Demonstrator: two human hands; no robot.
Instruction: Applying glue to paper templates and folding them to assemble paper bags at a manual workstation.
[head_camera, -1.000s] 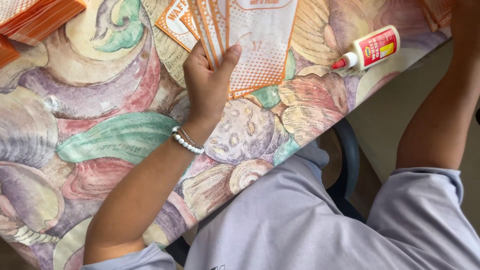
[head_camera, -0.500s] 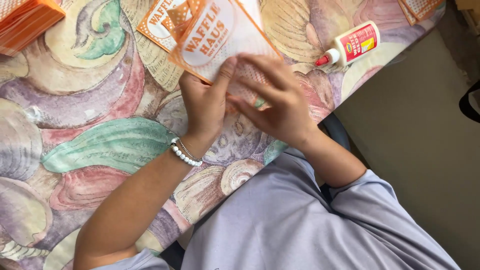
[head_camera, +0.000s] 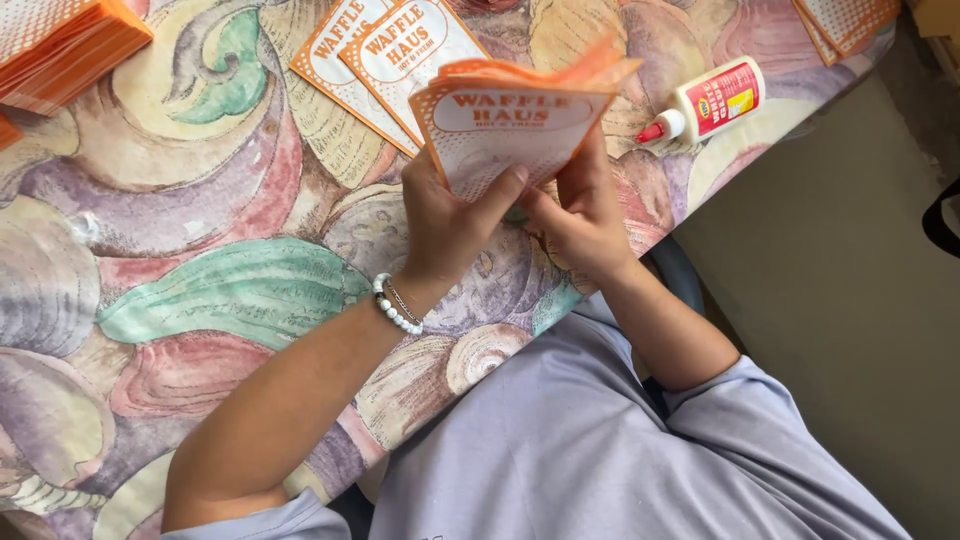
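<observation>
Both hands hold one orange-and-white printed paper sleeve (head_camera: 510, 125) lifted above the table. My left hand (head_camera: 445, 225) grips its lower left edge, thumb across the front. My right hand (head_camera: 585, 215) grips its lower right side, fingers behind the paper. The sleeve's top edges are spread apart a little. Two more flat sleeves of the same kind (head_camera: 375, 55) lie on the table just behind it. A white bead bracelet (head_camera: 397, 305) circles my left wrist.
A white glue bottle with a red tip (head_camera: 705, 100) lies on its side to the right. An orange stack of sleeves (head_camera: 60, 45) sits at the far left, more sleeves (head_camera: 845, 20) at the top right. The table carries a shell-pattern cloth (head_camera: 200, 290); its edge runs diagonally past my lap.
My right hand came in from the right and joined the left on the sleeve. Together they lifted the sleeve off the table and turned it to face me.
</observation>
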